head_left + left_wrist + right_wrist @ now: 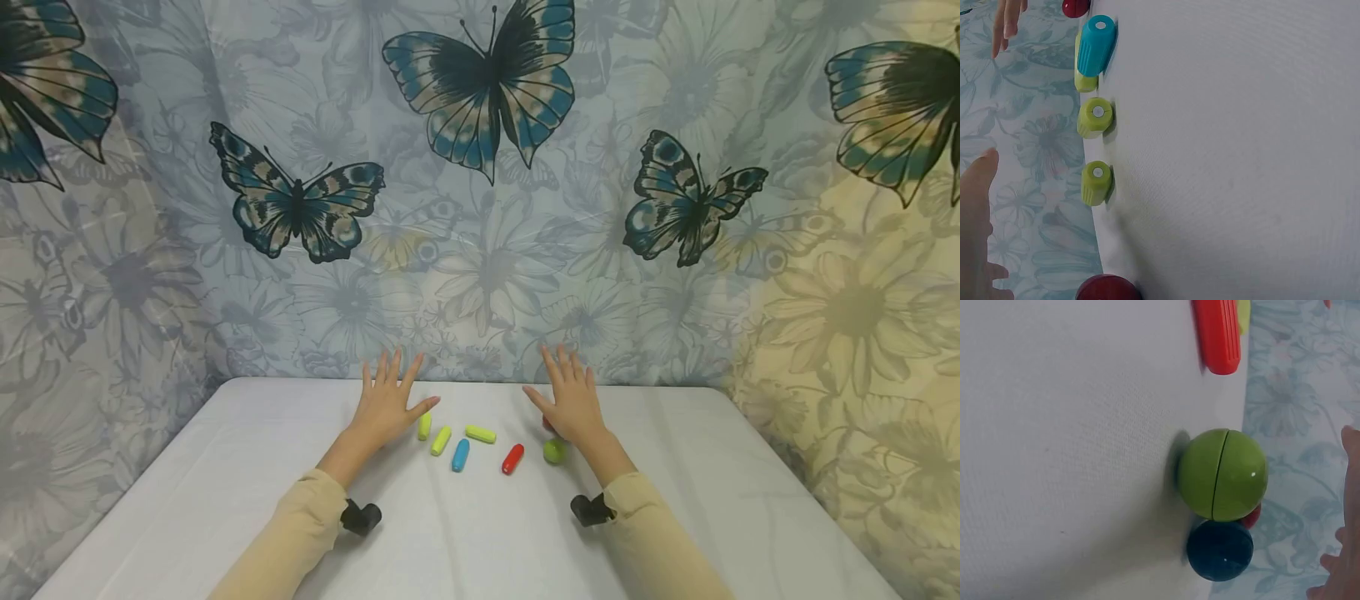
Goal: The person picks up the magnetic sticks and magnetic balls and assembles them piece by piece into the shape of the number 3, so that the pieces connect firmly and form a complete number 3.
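My left hand and right hand are spread, gripping nothing. A lime capsule lies at the left's four o'clock, a seamed green ball at the right's seven. A careless nudge could roll that ball away.

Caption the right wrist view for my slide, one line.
Green ball beside a dark blue ball, red rod apart, right hand at frame's edge.
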Action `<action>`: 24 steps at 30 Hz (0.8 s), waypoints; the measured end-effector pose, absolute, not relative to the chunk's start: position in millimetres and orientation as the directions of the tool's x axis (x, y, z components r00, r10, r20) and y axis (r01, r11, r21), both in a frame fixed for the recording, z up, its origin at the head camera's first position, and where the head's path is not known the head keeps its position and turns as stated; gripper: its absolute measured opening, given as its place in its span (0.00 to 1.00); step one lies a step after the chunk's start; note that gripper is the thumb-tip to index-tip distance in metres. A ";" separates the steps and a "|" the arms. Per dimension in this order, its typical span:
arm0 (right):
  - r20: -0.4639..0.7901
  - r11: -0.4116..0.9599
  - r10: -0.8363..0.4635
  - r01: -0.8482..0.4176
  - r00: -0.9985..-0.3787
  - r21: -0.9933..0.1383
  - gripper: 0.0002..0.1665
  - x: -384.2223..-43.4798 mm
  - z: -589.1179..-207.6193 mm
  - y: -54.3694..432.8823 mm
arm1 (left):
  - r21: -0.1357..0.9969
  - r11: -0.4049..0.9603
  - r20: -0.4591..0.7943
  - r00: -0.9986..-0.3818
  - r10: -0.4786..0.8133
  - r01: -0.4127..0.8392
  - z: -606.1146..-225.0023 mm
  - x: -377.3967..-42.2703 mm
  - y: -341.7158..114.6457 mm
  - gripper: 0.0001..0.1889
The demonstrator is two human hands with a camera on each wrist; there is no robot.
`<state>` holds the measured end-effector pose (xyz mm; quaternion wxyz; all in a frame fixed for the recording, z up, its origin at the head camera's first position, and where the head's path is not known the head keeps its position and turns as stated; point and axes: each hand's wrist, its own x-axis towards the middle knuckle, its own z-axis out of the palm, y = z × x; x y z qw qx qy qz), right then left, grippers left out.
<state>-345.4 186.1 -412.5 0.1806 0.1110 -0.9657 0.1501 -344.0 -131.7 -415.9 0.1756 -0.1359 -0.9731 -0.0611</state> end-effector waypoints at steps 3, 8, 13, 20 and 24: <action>0.401 0.917 -0.163 -0.289 -0.902 -0.276 0.48 -343.9 -414.7 186.7 | 0.112 0.949 0.346 -0.907 0.240 0.294 -416.9 -341.6 -132.5 0.45; 0.404 0.898 -0.160 -0.303 -0.901 -0.319 0.47 -341.0 -419.3 188.2 | 0.159 0.941 0.321 -0.917 0.236 0.298 -418.7 -337.5 -132.2 0.45; 0.396 0.870 -0.153 -0.313 -0.905 -0.380 0.47 -335.7 -422.7 189.3 | 0.168 0.934 0.317 -0.915 0.250 0.314 -420.6 -331.8 -130.6 0.45; 0.349 0.818 -0.129 -0.298 -0.928 -0.491 0.47 -327.0 -426.6 190.2 | 0.224 0.919 0.311 -0.917 0.248 0.325 -426.0 -325.1 -129.8 0.44; 0.320 0.778 -0.134 -0.300 -0.938 -0.553 0.48 -321.7 -429.7 191.4 | 0.247 0.910 0.318 -0.915 0.247 0.332 -428.5 -322.5 -129.3 0.44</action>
